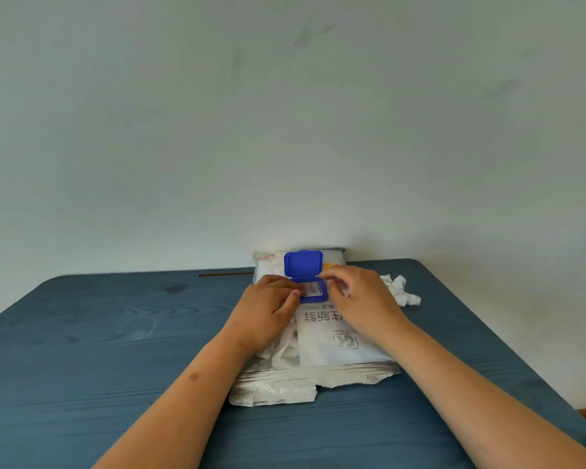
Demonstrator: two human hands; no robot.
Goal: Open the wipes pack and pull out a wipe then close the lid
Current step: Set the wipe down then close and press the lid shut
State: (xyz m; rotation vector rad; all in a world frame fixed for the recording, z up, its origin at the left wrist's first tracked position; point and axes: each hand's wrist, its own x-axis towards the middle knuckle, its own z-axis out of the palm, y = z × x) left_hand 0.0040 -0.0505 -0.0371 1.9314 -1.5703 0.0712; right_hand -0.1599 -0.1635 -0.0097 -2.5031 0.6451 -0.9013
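A white and silver wipes pack [332, 343] lies flat on the blue table [99, 350], lengthwise away from me. Its blue lid [303, 263] stands flipped up at the far end, above the blue frame of the opening [313, 290]. My left hand [268, 309] rests on the pack left of the opening, fingertips at the frame's left edge. My right hand [362, 299] lies on the pack at the right, fingers bent at the frame's right edge. Whether either hand pinches a wipe is hidden by the fingers.
A crumpled white wipe [401, 290] lies on the table just right of my right hand. A thin dark stick [225, 274] lies along the table's far edge at the left. A pale wall rises directly behind the table.
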